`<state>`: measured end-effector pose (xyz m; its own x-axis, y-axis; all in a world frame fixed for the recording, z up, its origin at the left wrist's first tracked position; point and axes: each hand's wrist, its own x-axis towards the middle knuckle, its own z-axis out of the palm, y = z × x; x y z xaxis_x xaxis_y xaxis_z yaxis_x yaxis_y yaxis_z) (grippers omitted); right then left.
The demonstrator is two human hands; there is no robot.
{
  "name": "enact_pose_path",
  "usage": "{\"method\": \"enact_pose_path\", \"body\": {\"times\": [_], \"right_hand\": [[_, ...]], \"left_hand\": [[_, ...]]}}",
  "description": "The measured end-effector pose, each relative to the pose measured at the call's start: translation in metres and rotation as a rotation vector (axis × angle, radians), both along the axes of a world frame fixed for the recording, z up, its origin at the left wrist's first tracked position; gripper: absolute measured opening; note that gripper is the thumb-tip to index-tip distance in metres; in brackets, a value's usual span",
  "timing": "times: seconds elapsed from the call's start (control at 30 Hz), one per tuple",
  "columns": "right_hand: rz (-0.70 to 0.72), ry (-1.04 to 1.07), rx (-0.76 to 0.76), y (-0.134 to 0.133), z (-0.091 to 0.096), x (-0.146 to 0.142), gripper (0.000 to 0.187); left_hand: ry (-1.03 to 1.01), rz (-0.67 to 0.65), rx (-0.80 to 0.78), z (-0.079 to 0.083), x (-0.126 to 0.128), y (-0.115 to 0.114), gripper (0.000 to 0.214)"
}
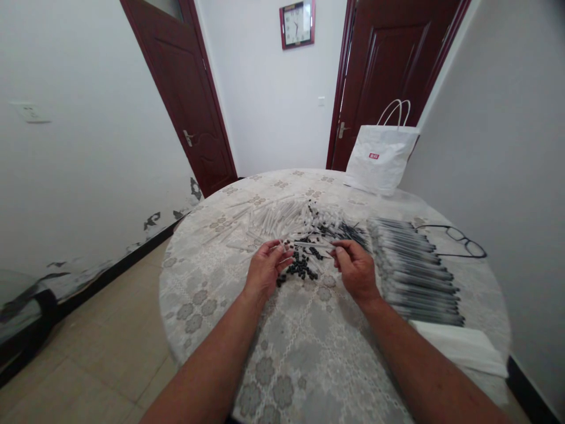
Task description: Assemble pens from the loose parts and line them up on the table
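Both my hands hover over the middle of a round table [309, 353] covered with a flowered cloth. My left hand [267, 268] has its fingers curled round a clear pen tube. My right hand [355, 268] pinches the other end of a thin pen part [311, 244] that spans between the two hands. Just below that part lies a small heap of black caps [302, 268]. Behind the hands, a pile of clear pen tubes [282, 218] is spread out, and dark refills [348, 231] lie beside it.
A long row of assembled pens [415, 271] lies to the right, with white paper [459, 347] at its near end. Black glasses [459, 238] rest at the far right. A white paper bag [382, 156] stands at the table's back edge, near two dark red doors.
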<state>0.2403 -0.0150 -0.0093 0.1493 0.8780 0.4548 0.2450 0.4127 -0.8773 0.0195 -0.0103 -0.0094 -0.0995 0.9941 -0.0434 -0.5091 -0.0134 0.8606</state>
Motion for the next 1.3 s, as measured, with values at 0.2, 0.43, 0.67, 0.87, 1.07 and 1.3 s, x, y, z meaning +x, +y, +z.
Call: {"method": "enact_pose_path", "body": {"times": [0.2, 0.43, 0.67, 0.87, 1.07, 1.3], "right_hand": [[-0.001, 0.000, 0.009, 0.0008, -0.0011, 0.0001, 0.024], [-0.005, -0.080, 0.026, -0.0017, 0.0003, -0.0020, 0.023], [0.017, -0.111, 0.003, 0.0000, 0.0000, -0.0013, 0.023], [-0.003, -0.101, -0.001, 0.0012, -0.0018, 0.0019, 0.023], [0.061, -0.112, -0.010, 0.0014, -0.0034, 0.0001, 0.021], [0.206, -0.214, -0.019, 0.0010, -0.0021, -0.0025, 0.022]], "left_hand": [[0.340, 0.018, 0.097, -0.0055, -0.0006, 0.0004, 0.039], [0.461, 0.066, 0.109, -0.0021, -0.0035, 0.0011, 0.031], [0.505, 0.051, 0.089, 0.0008, -0.0051, -0.0008, 0.032], [0.390, 0.054, 0.096, 0.0019, -0.0035, 0.0003, 0.035], [0.316, 0.030, 0.083, 0.0010, -0.0034, 0.0014, 0.040], [0.177, 0.046, 0.062, 0.0010, -0.0037, 0.0036, 0.038]]}}
